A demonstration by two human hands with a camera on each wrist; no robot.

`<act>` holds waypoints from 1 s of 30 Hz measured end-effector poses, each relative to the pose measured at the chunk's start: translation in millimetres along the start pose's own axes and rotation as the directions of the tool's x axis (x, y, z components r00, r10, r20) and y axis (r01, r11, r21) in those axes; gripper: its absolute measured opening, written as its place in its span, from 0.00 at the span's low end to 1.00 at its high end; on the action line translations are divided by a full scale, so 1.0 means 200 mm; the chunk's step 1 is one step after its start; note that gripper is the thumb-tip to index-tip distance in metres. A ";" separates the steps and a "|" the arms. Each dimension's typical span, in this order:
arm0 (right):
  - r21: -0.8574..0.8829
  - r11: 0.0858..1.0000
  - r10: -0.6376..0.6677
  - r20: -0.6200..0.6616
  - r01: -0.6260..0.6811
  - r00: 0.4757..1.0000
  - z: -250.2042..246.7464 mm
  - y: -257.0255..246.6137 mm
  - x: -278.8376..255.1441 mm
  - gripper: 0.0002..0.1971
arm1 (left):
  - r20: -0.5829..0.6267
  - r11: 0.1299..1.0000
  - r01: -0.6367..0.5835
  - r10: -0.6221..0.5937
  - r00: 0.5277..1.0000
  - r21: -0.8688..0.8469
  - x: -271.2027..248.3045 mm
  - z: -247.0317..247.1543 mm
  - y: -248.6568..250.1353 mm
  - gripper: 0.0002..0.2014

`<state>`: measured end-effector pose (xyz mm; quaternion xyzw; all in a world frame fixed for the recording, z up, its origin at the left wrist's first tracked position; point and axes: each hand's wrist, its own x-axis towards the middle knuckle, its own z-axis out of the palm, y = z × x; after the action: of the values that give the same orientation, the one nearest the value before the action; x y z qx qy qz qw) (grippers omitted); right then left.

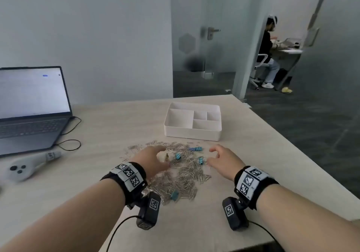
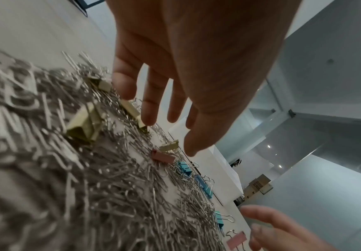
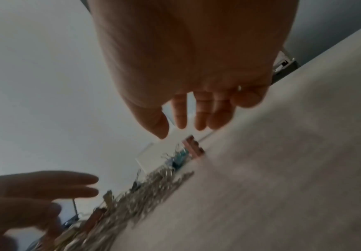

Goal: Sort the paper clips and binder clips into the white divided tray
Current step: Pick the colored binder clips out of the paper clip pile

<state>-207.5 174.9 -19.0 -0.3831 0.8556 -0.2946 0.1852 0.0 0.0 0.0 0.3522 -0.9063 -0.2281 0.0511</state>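
A wide heap of silver paper clips lies on the table, with blue binder clips, gold binder clips and pink binder clips scattered through it. The white divided tray stands just beyond the heap, its compartments holding nothing. My left hand hovers over the heap's left part, fingers spread and relaxed, holding nothing. My right hand hovers at the heap's right edge, fingers loosely extended, also holding nothing. A pink binder clip lies just ahead of the right fingers.
An open laptop with its cable sits at the table's left, and a white handheld controller lies in front of it. The table's right edge drops to dark floor. A seated person works in the far room.
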 end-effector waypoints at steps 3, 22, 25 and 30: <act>-0.065 0.997 0.038 0.046 -0.035 0.998 0.01 0.02 0.07 0.15 | 0.036 0.999 0.031 -0.030 0.999 -0.008 0.06 0.01 0.01 0.34; -0.134 0.982 -0.134 0.001 0.133 0.991 0.01 0.01 0.18 0.08 | 0.004 0.993 0.065 -0.065 0.998 -0.097 0.13 0.01 -0.02 0.09; -0.143 0.981 -0.127 0.046 0.133 0.991 0.05 0.00 0.20 0.04 | 0.010 0.975 0.101 -0.100 0.995 -0.198 0.12 -0.01 -0.04 0.09; 0.037 0.997 -0.071 -0.045 0.073 0.996 0.01 0.04 0.21 0.07 | 0.006 0.954 0.096 -0.099 0.995 -0.282 0.11 -0.01 -0.05 0.09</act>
<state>-237.4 147.0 -29.6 -0.4036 0.8393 -0.3257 0.1632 -8.5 -22.0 -3.7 0.3865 -0.8458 -0.3558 0.0933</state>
